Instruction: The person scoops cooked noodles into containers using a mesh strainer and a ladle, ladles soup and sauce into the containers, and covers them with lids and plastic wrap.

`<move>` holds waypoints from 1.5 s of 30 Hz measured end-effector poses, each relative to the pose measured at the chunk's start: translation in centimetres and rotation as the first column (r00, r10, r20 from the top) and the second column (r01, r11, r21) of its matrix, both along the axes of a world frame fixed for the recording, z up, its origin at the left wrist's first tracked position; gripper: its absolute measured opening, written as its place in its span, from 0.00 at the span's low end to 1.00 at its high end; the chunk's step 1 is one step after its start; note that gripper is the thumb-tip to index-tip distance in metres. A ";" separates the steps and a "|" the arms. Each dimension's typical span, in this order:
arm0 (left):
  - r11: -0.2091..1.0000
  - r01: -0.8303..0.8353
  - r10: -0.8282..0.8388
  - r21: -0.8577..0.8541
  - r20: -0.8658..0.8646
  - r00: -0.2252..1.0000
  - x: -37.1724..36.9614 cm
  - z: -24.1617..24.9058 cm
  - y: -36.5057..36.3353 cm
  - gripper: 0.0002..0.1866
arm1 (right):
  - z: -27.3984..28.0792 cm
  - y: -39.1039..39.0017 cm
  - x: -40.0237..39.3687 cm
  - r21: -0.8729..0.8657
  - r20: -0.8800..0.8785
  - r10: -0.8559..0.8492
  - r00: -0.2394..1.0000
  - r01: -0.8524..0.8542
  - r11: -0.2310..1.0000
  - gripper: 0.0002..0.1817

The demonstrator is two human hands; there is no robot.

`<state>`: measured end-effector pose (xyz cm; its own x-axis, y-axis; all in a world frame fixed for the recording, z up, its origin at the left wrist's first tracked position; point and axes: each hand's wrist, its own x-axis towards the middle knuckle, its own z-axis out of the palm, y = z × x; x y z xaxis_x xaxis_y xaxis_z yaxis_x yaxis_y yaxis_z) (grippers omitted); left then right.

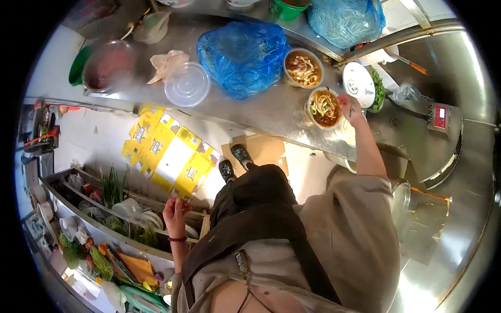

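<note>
My right hand [350,107] is at the right rim of a clear round bowl of noodles in brown broth [324,108], its fingers bent together; what they pinch, if anything, is too small to make out. A second noodle bowl [303,68] stands just behind on the steel counter [245,112]. Right of it are a white bowl with a printed mark [358,85] and a container of chopped greens [377,88]. My left hand [176,209] hangs low, away from the counter, with its fingers curled in; anything inside them is hidden.
A blue plastic bag [242,57], a clear lid [187,84], a cloth [168,65] and a bowl of reddish stuff [108,65] lie along the counter. Flattened yellow cardboard [177,156] covers part of the floor. Vegetable and dish racks [112,229] stand at left; a control box [441,117] at right.
</note>
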<state>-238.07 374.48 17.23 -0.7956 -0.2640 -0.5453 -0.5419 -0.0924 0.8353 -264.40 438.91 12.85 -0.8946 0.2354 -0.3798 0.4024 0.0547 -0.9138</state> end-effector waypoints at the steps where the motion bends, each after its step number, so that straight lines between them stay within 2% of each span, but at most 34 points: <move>1: 1.000 0.012 -0.012 0.002 -0.014 1.000 -0.5 0.4 0.0 0.12 | -1.4 1.9 -0.4 -0.265 0.005 -0.115 0.993 0.112 0.958 0.08; 3: 0.999 0.044 -0.044 -0.001 0.018 0.999 -1.2 -0.2 -0.5 0.12 | -0.3 1.3 -0.9 -0.075 -0.040 -0.114 0.993 0.111 0.991 0.07; 4: 0.999 0.054 -0.054 -0.006 0.032 0.998 -1.5 -0.4 -0.8 0.12 | 2.9 -1.8 -1.0 0.380 -0.067 0.022 0.998 0.005 0.925 0.07; 5: 0.998 0.065 -0.065 0.000 0.045 0.997 -1.9 -0.5 -0.7 0.12 | 4.9 -4.6 -1.4 0.753 -0.035 0.155 0.987 -0.076 0.654 0.06; 8: 0.991 0.130 -0.130 -0.006 0.062 0.990 -4.1 -0.1 -0.1 0.11 | 4.7 -7.3 -5.2 0.420 -0.282 0.043 0.958 0.083 0.904 0.05; 9: 0.986 0.165 -0.164 -0.021 0.053 0.985 -5.1 0.3 0.3 0.10 | 4.4 -7.7 -6.7 0.464 -0.260 0.117 0.958 0.018 0.886 0.10; 11: 0.977 0.204 -0.201 -0.055 0.069 0.977 -7.2 -0.7 0.4 0.09 | 3.9 -9.2 -9.1 0.727 -0.219 0.200 0.955 0.023 0.686 0.12; 12: 0.962 0.246 -0.248 -0.118 0.001 0.969 -8.3 -3.6 -0.3 0.10 | 3.2 -10.8 -10.5 0.825 -0.191 0.246 0.950 0.020 0.565 0.13; 13: 0.916 0.298 -0.320 -0.268 -0.042 0.947 -10.3 -5.2 -0.7 0.12 | 2.5 -11.2 -11.4 0.809 -0.115 0.219 0.969 -0.036 0.586 0.17; 14: 0.905 0.279 -0.296 -0.321 -0.004 0.955 -12.8 -6.2 -0.8 0.16 | 1.9 -10.7 -12.1 0.794 -0.038 0.192 0.981 -0.087 0.602 0.22; 15: 0.938 0.196 -0.230 -0.287 -0.090 0.969 -15.0 -10.0 -1.6 0.20 | 1.6 -11.1 -12.4 0.770 -0.110 0.163 0.981 -0.020 0.638 0.23; 16: 0.924 0.165 -0.205 -0.343 -0.081 0.976 -18.2 -10.7 -1.6 0.20 | 1.3 -11.5 -12.4 0.740 -0.179 0.124 0.976 0.051 0.671 0.23; 17: 0.896 0.113 -0.183 -0.430 -0.126 0.975 -21.6 -10.9 -1.4 0.23 | 1.3 -11.7 -12.0 0.723 -0.226 0.152 0.962 0.061 0.688 0.24; 18: 0.804 0.063 -0.188 -0.591 -0.151 0.971 -24.9 -13.4 -2.1 0.28 | 1.5 -12.0 -11.2 0.706 -0.269 0.173 0.947 0.071 0.705 0.24; 19: 0.901 -0.133 0.019 -0.414 -0.268 0.963 -28.2 -17.8 -2.8 0.30 | 1.8 -12.3 -10.1 0.689 -0.312 0.191 0.931 0.083 0.720 0.24; 20: 0.895 -0.201 0.099 -0.399 -0.261 0.960 -30.5 -15.5 -1.9 0.31 | 1.9 -12.7 -8.9 0.672 -0.355 0.206 0.912 0.095 0.734 0.24; 21: 0.846 -0.196 0.108 -0.495 -0.200 0.974 -32.5 -14.9 -1.5 0.30 | 1.0 -13.2 -7.3 0.461 -0.428 0.197 0.882 0.026 0.887 0.23; 22: 0.839 -0.153 0.076 -0.522 -0.165 0.983 -34.3 -17.0 -2.3 0.29 | -0.2 -13.7 -4.9 0.199 -0.418 0.141 0.897 -0.061 0.978 0.19; 23: 0.835 -0.100 0.035 -0.541 -0.129 0.991 -35.8 -20.7 -3.1 0.28 | -1.4 -14.3 -2.6 -0.080 -0.381 0.066 0.922 -0.104 0.991 0.16; 24: 0.833 -0.037 -0.017 -0.552 -0.092 0.996 -36.6 -23.1 -3.5 0.27 | -0.8 -17.0 0.1 0.054 -0.258 0.118 0.959 -0.108 0.993 0.15; 25: 0.870 -0.055 -0.025 -0.490 -0.154 0.988 -36.5 -23.9 -4.5 0.23 | 0.0 -19.8 2.6 0.189 -0.121 0.169 0.978 -0.145 0.971 0.13; 26: 0.905 -0.066 -0.029 -0.420 -0.215 0.976 -35.7 -23.7 -4.3 0.19 | 0.8 -22.7 5.2 0.306 0.022 0.212 0.977 -0.209 0.929 0.13; 27: 0.988 -0.111 0.070 -0.108 -0.330 0.941 -33.3 -18.8 -2.9 0.11 | -0.2 -24.2 7.5 0.336 -0.022 0.294 0.956 -0.270 0.902 0.13; 28: 0.992 -0.121 0.104 -0.047 -0.282 0.954 -31.2 -16.9 -2.5 0.09 | 3.0 -27.1 8.6 0.373 0.106 0.301 0.948 -0.318 0.872 0.13; 30: 0.996 0.026 -0.013 0.082 -0.143 0.990 -25.7 -11.0 -0.8 0.13 | 3.7 -29.6 10.9 0.298 0.083 0.181 0.980 -0.198 0.934 0.17; 32: 0.978 0.195 -0.190 0.074 -0.067 0.979 -21.5 -8.9 4.1 0.14 | 6.3 -30.8 11.4 0.323 -0.020 0.193 0.981 -0.176 0.930 0.19; 33: 0.964 0.247 -0.240 0.097 -0.073 0.968 -19.8 -8.2 7.7 0.14 | 5.1 -30.5 12.3 0.194 -0.157 0.109 0.982 -0.077 0.978 0.21; 36: 0.878 0.429 -0.420 0.211 -0.089 0.903 -17.8 -5.3 17.1 0.16 | 2.2 -23.7 14.5 0.373 -0.094 0.003 0.996 0.032 0.927 0.23; 38: 0.828 0.482 -0.435 0.286 -0.213 0.875 -17.8 -5.5 22.6 0.17 | 4.5 -18.5 14.8 0.455 -0.107 -0.073 0.992 0.115 0.883 0.19; 40: 0.817 0.538 -0.502 0.207 -0.203 0.841 -18.1 -4.5 28.1 0.17 | 5.6 -13.5 15.3 0.600 -0.119 -0.096 0.988 0.149 0.786 0.16; 41: 0.784 0.582 -0.533 0.216 -0.245 0.810 -18.6 -3.4 30.5 0.16 | 4.8 -10.1 15.5 0.569 -0.104 -0.147 0.984 0.180 0.802 0.14; 42: 0.814 0.535 -0.476 0.226 -0.269 0.837 -19.1 -3.3 32.0 0.16 | 5.0 -7.8 14.4 0.534 -0.091 -0.196 0.977 0.213 0.818 0.13; 44: 0.866 0.439 -0.360 0.240 -0.311 0.880 -20.4 -3.5 35.2 0.15 | 7.8 -3.4 10.6 0.559 0.015 -0.145 0.989 0.112 0.822 0.21; 45: 0.859 0.401 -0.302 0.318 -0.317 0.899 -20.9 -3.2 34.9 0.14 | 8.6 -2.5 7.8 0.471 -0.083 -0.087 0.993 0.116 0.875 0.23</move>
